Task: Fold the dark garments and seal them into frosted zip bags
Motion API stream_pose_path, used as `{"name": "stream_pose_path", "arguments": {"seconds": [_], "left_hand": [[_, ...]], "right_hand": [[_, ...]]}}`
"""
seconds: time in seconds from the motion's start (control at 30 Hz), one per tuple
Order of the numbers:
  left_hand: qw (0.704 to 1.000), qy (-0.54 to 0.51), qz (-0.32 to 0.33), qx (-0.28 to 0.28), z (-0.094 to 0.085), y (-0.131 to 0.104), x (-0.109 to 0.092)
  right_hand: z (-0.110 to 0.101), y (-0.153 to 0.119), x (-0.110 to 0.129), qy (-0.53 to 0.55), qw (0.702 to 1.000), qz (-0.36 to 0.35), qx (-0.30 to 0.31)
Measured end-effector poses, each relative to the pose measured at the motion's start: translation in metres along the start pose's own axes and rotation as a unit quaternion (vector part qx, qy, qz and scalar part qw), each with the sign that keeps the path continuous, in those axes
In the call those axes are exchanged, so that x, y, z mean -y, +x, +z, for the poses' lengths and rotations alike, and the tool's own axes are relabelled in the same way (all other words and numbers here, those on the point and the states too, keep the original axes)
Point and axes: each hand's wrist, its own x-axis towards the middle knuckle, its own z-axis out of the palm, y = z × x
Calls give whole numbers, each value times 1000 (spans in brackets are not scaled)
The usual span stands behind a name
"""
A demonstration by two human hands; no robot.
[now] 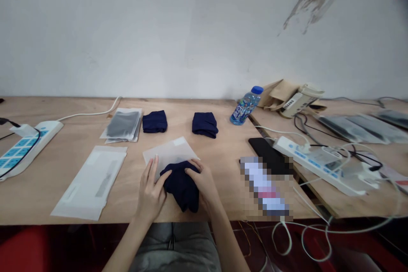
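Head view: left hand [153,189], fingers loosely spread, thumb on cloth [183,187]; right hand [204,180], gripping its right side; cloth at near edge of table [229,174], overlapping bag [174,148]; farther left, stacked bags [138,120], dark contents [121,126] inside.

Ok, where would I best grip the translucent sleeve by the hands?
The translucent sleeve is probably best pinched at its far edge, coming from the far side: that edge shows uncovered, while the navy cloth and left hand hide some of its near part.
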Motion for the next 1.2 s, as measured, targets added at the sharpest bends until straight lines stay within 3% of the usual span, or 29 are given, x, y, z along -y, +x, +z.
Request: {"name": "stream_pose_path", "arguments": {"seconds": [0.27, 0.47, 0.7, 1.0, 1.2], "left_hand": [[999, -7, 22, 39, 4, 3, 1], [999, -13, 20, 47, 9, 2, 4], [998, -9, 15, 54, 14, 3, 6], [996, 52, -16, 72, 11, 7, -6], [999, -22, 18, 46, 9, 4, 2]], "right_hand": [[-4, 3, -9, -10, 999, -32, 11], [-3, -5, -1, 55, 995, -23, 74], [-5, -11, 5, 57, 990, -30, 128], [-5, -6, -1, 50, 994, -34, 88], [0, 2, -7, 1, 997, -78, 10]]}}
